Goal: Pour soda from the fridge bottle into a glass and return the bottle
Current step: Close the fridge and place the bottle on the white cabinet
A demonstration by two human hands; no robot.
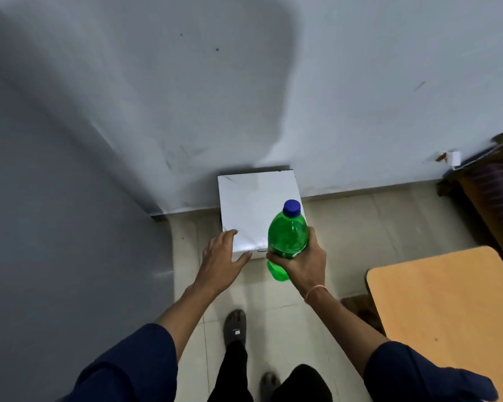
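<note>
Our right hand (302, 262) curls round the lower body of the green bottle (288, 236), which stands upright with its blue cap (291, 208) on, held above the front right corner of the white box (253, 204). Our left hand (219, 256) is spread at the box's front left corner; we cannot tell whether it presses. The box sits on the tiled floor (346, 227) against the grey wall (331, 82), and a wooden bench (447, 314) stands to the right. Both arms reach forward and down, dark sleeves (128, 367) pushed back.
</note>
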